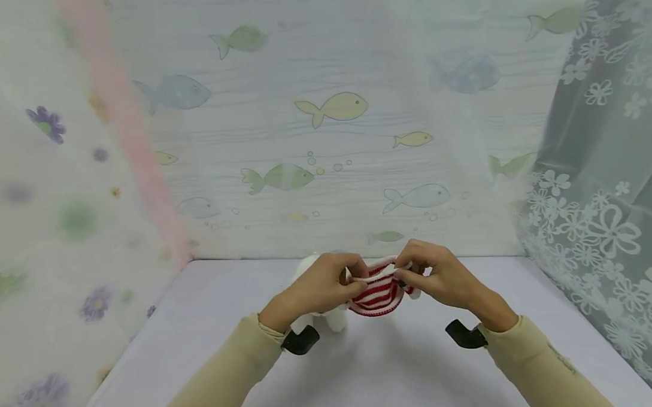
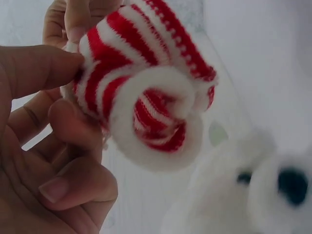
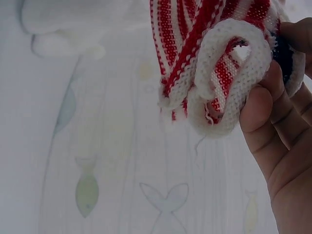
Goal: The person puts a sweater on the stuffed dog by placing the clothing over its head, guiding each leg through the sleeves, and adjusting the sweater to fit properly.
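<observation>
A small knitted garment [image 1: 376, 296] in red and white stripes hangs between the two hands above the table. My left hand [image 1: 329, 281] pinches its white edge with thumb and forefinger. On the other side, my right hand [image 1: 442, 276] pinches the same edge, near a dark blue patch [image 3: 282, 58] on the knit. A rolled white cuff [image 2: 151, 163] forms a round opening with stripes inside. Partly hidden behind my left hand, a white plush toy [image 1: 336, 320] stands on the table; its dark nose [image 2: 292, 186] shows in the left wrist view.
The table [image 1: 364, 382] has a white cover. Behind it hangs a curtain [image 1: 335, 149] printed with fish. Flowered cloth [image 1: 52, 237] closes the left side, and a sheer flowered curtain [image 1: 612, 217] the right. Black curved mounts [image 1: 302, 341] sit at both wrists.
</observation>
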### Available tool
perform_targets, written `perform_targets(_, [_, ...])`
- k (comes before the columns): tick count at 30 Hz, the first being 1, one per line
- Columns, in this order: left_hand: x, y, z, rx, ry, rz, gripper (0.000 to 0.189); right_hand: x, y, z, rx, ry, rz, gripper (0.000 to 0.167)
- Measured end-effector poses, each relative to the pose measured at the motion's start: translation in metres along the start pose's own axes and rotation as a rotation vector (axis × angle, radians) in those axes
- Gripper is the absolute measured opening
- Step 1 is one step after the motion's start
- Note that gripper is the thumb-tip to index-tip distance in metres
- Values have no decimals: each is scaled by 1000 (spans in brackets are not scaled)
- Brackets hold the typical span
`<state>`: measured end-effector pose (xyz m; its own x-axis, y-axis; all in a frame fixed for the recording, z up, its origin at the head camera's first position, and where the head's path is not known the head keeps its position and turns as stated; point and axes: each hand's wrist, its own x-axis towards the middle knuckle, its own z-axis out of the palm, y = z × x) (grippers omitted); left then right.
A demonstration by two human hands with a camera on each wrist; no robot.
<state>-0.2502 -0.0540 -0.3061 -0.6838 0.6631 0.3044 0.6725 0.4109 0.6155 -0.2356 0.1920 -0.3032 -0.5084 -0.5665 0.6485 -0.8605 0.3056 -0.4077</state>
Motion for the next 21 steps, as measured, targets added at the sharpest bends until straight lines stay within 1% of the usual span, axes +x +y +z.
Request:
perform_targets(5, [-7, 1, -25, 90, -11, 22, 3, 21, -2, 4, -2, -8, -30, 19])
perform_targets(8, [-10, 1, -38, 170, 5, 25, 5, 33, -3, 8, 0, -11, -45, 17])
perform_targets(9, [-12, 1, -42, 201, 18, 22, 6, 36, -2, 9, 3, -13, -49, 17])
perform_targets(12, [-16, 1, -53, 304, 66, 13, 6, 45, 13, 15, 5, -21, -65, 16])
perform_targets(14, [-18, 1, -59, 370, 104, 11, 5, 51, 16, 19, 8, -18, -74, 15])
perform_targets(16, [-20, -1, -64, 434, 142, 14, 5, 59, 19, 23, 12, -20, -88, 15])
perform_targets(19, [-23, -3, -70, 514, 188, 25, 4, 71, 16, 28, 18, -20, -98, 14])
perform_targets(21, [-25, -7, -73, 564, 213, 35, 4, 77, 25, 34, 12, -28, -96, 12])
